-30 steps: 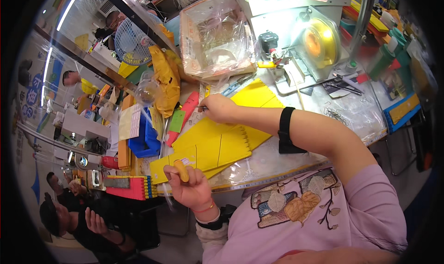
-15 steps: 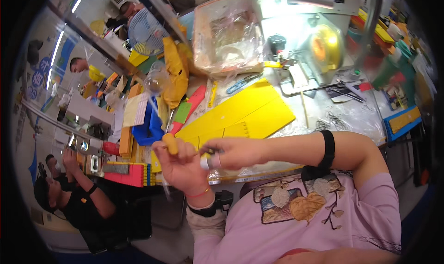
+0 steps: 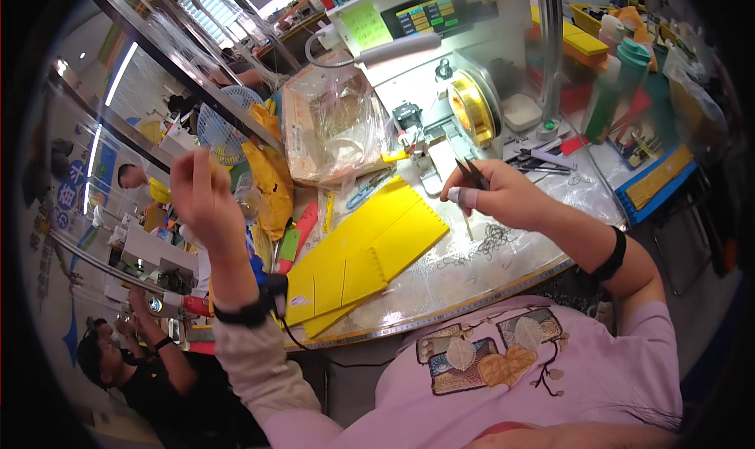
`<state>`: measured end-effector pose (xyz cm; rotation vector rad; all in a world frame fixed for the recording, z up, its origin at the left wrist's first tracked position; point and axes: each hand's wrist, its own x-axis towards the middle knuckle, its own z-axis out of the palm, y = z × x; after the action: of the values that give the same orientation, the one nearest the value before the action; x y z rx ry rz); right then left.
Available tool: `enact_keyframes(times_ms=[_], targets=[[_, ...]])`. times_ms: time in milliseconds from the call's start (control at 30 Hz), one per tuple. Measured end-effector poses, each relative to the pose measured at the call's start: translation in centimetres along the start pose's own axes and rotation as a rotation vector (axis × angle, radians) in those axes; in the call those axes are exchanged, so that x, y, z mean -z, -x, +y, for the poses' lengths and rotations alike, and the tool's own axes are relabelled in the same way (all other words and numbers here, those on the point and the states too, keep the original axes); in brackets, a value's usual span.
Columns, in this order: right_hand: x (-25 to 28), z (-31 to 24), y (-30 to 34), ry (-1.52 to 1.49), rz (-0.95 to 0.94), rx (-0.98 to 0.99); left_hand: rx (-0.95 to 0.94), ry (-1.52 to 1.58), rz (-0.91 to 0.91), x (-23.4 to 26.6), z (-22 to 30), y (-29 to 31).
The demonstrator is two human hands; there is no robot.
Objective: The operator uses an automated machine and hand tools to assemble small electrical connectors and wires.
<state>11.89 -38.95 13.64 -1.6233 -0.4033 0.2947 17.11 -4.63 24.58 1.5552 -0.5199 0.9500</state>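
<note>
My left hand (image 3: pixel 204 201) is raised at the left, above the table's left side. Its fingers look partly bent but are smeared by motion, and anything in them is hidden. My right hand (image 3: pixel 511 197) is closed around dark pointed tweezers (image 3: pixel 473 174), just in front of a small bench machine (image 3: pixel 431 126) with a gold-coloured wheel (image 3: pixel 472 107). White wrapping (image 3: pixel 465 196) covers one finger of that hand. Yellow slitted sheets (image 3: pixel 409 221) lie overlapping on the table between my hands. Thin dark wire-like loops (image 3: pixel 480 244) are scattered below my right hand.
A plastic-lined box (image 3: pixel 330 126) stands behind the sheets, beside an orange-yellow cloth (image 3: pixel 269 189). Pliers-like tools (image 3: pixel 543 162) and a green bottle (image 3: pixel 605 107) are at the right. A metal post (image 3: pixel 550 48) rises there. A co-worker in black (image 3: pixel 149 370) sits at the left.
My hands, together over the table's front before, have moved apart: the left up and left, the right toward the machine with the tweezers. The orange piece at my left fingers no longer shows. The view has shifted.
</note>
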Motion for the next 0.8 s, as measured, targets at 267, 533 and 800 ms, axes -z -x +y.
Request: enact_keyframes(times_ms=[267, 533, 800], targets=[[2.2, 2.8, 3.7, 0.190, 0.050, 0.186, 0.050, -0.928, -0.417, -6.2, -18.0, -14.8], [10.3, 5.3, 6.7, 1.158, 0.180, -0.041, 0.206, -1.555, -0.797, -7.8, -23.1, -15.8], [12.1, 4.2, 7.0, 1.244, 0.214, 0.023, -0.022, -1.521, -0.574, -10.1, -15.7, -12.0]])
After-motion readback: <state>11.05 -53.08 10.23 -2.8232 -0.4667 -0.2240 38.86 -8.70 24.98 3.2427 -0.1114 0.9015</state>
